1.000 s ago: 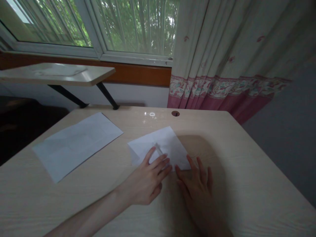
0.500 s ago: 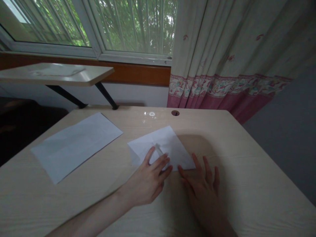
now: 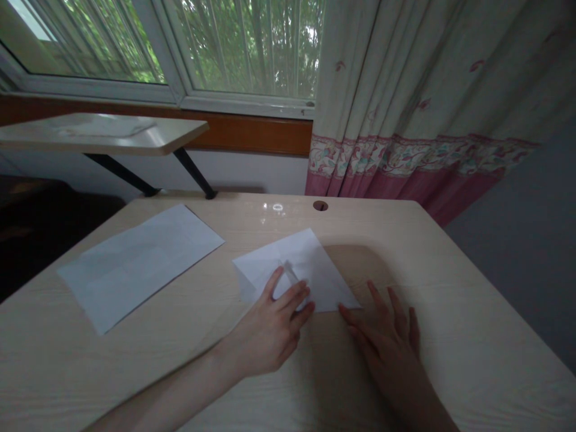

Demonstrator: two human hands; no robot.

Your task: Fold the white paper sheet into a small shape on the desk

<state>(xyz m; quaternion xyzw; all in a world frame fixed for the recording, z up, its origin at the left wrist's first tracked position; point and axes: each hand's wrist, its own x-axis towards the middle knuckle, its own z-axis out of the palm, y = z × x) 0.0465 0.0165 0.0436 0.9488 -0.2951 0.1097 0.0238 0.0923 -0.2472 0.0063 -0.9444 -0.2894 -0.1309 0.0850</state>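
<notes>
A folded sheet of white paper [image 3: 310, 264] lies flat on the desk, with a pointed corner at the right and another at the far side. My left hand [image 3: 274, 330] presses down on its near left part, fingers spread. At the paper's near edge, close to the right corner, my right hand [image 3: 387, 342] touches it with the index fingertip. The other fingers of that hand are spread over the desk to the right of the paper. Part of the near edge is hidden under my left fingers.
A larger white paper sheet [image 3: 144, 267] lies to the left on the wooden desk [image 3: 450, 312]. A raised shelf [image 3: 175, 135] on black legs stands at the back left. Near the far edge is a round cable hole [image 3: 320, 206]. A curtain [image 3: 382, 120] hangs behind.
My right hand has slid to the right along the paper's near edge, toward its right corner. The left hand stays in place on the paper.
</notes>
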